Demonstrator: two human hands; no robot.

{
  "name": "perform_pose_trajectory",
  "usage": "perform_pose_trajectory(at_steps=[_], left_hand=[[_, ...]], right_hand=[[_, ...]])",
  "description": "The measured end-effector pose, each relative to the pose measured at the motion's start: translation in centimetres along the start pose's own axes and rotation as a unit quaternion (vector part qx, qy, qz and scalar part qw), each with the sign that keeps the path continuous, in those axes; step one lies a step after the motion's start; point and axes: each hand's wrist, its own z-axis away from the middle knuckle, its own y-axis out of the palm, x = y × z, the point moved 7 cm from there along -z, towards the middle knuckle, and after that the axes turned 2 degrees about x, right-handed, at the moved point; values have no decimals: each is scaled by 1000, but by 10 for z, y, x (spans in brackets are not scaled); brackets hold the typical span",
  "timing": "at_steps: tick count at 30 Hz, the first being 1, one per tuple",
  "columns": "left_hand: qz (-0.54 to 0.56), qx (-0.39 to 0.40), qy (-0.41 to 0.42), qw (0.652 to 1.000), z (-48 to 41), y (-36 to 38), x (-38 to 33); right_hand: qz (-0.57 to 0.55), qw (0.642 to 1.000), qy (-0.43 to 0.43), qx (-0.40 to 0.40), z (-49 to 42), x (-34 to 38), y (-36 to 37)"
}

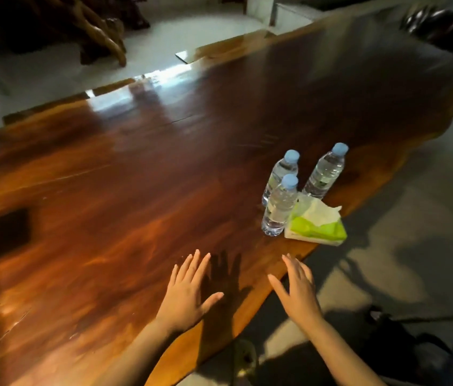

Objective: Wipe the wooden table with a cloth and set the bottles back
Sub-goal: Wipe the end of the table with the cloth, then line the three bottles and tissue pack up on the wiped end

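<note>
- Plainly, three clear water bottles with pale blue caps stand upright in a tight cluster on the right part of the wooden table, close to its right edge: the nearest bottle, the left rear bottle just behind it, and the right rear bottle a little apart to the right.
- One tissue pack, green and white with a white sheet sticking up out of its top, lies just beside the nearest bottle on its right, at the table's edge.
- Two bare hands are in view, both nearer the camera than the bottles and holding nothing.
- Left hand: fingers straight and spread wide, palm down over the wood, its shadow falling just to its right. Whether it touches the surface cannot be told.
- Right hand: fingers straight and relaxed, thumb out, above the table's right edge.
- One long glossy slab of reddish-brown wood makes the table, with bright reflections toward its far left edge.
- Pale floor surrounds it; a gnarled wooden piece stands at the far left.
</note>
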Motion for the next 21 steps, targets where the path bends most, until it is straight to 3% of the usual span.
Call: perform_pose_trajectory(at_steps=[8, 13, 17, 21], left_hand=[[62, -32, 81, 994, -120, -30, -106], [187, -96, 88, 974, -169, -47, -148], [250, -130, 52, 958, -189, -40, -155], [299, -133, 30, 944, -199, -29, -151]], right_hand=[[-44, 994, 31, -90, -81, -48, -90], [-52, 991, 37, -121, -131, -54, -126], [-74, 992, 4, -106, -163, -41, -129], [-157, 987, -25, -24, -195, -18, -112]])
